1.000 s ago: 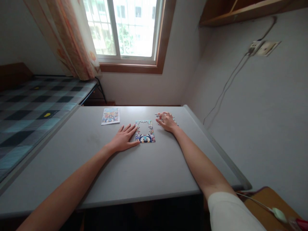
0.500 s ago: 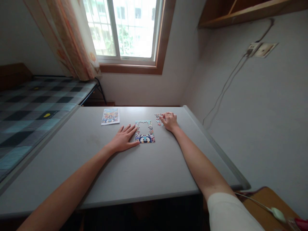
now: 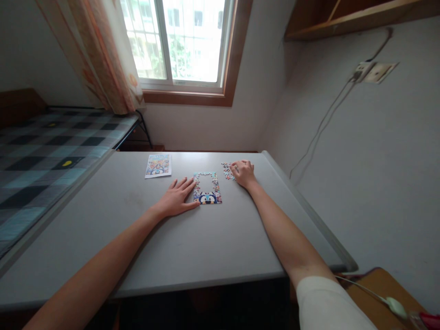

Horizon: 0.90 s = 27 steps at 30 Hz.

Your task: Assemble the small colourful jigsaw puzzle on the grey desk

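A partly assembled jigsaw puzzle (image 3: 208,199) lies flat on the table, its border and a blue-and-white cartoon face joined around a bare middle. My left hand (image 3: 176,198) rests palm down with fingers spread, fingertips and thumb touching the puzzle's left edge. To the right of the puzzle is a small heap of loose puzzle pieces (image 3: 227,172). Over the right side of that heap my right hand (image 3: 243,173) is bent, fingers curled together and pointing down. Whatever its fingertips pinch is too small and hidden to make out.
A printed picture sheet (image 3: 158,166) lies at the table's back left. The grey table (image 3: 206,247) has a raised rim on its right side by the wall. A bed with a checked cover (image 3: 68,137) stands at left; a brown stool-like surface (image 3: 381,284) holds a white cable at lower right.
My right hand has shifted very slightly right over the loose pieces, its fingers changing pose a little. My left hand and the puzzle stay put.
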Available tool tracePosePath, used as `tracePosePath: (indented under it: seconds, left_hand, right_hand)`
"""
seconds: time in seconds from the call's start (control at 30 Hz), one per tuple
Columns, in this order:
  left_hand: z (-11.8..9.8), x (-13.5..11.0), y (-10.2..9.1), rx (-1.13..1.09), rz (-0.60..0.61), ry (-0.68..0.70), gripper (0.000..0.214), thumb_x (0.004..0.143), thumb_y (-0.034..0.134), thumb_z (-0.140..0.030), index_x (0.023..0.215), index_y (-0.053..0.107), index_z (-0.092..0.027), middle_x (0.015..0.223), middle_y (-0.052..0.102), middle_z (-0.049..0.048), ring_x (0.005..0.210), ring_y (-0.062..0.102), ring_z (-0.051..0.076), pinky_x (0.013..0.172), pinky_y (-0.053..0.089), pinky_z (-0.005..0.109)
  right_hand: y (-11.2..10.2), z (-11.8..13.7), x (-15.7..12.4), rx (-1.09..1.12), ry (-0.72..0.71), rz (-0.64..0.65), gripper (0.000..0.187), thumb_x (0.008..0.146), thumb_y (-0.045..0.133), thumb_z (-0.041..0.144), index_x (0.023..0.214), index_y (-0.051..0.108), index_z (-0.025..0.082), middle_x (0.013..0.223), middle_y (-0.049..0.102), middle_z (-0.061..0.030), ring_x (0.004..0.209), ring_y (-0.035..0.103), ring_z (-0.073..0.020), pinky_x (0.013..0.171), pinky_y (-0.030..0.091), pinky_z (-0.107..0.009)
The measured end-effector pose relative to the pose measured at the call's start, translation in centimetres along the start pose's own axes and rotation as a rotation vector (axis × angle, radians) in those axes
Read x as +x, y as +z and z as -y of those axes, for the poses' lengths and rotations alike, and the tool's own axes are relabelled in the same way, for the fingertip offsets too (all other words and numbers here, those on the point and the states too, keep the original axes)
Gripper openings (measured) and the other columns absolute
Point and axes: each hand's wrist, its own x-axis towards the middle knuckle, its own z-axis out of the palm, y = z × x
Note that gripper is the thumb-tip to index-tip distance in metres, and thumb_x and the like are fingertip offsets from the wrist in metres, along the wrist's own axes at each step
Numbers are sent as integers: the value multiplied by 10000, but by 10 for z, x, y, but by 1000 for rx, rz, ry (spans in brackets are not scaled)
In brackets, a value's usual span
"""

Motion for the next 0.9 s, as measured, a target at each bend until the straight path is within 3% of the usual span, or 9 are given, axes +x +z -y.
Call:
tracePosePath:
  seconds: [0.4, 0.67, 0.9]
  left_hand:
    - [0, 0, 1, 2, -2, -3, 845, 865, 312, -749, 1533, 251, -235, 1583, 221, 30, 1461, 161, 290, 1190, 88, 448]
    - [-1, 0, -1, -1, -1, -4, 846, 866, 314, -751, 1531, 258, -231, 1584, 215, 35, 1458, 173, 293, 1189, 98, 459]
    - [-1, 0, 0, 9, -5, -4, 846, 866, 313, -751, 1528, 267, -225, 1580, 226, 36, 1458, 173, 292, 1189, 98, 463]
  right_hand:
    - [-8, 7, -1, -126, 82, 34, 295, 882, 464, 269, 1055, 689, 186, 1123, 685, -104, 1094, 434, -298, 951, 282, -444]
    - [1, 2, 0, -69, 26, 30, 520, 883, 482, 363, 1364, 514, 170, 1167, 673, -110, 1141, 428, -301, 994, 256, -456]
    - [3, 1, 1, -53, 32, 36, 538, 894, 485, 410, 1381, 499, 181, 1130, 690, -105, 1134, 430, -307, 993, 259, -469]
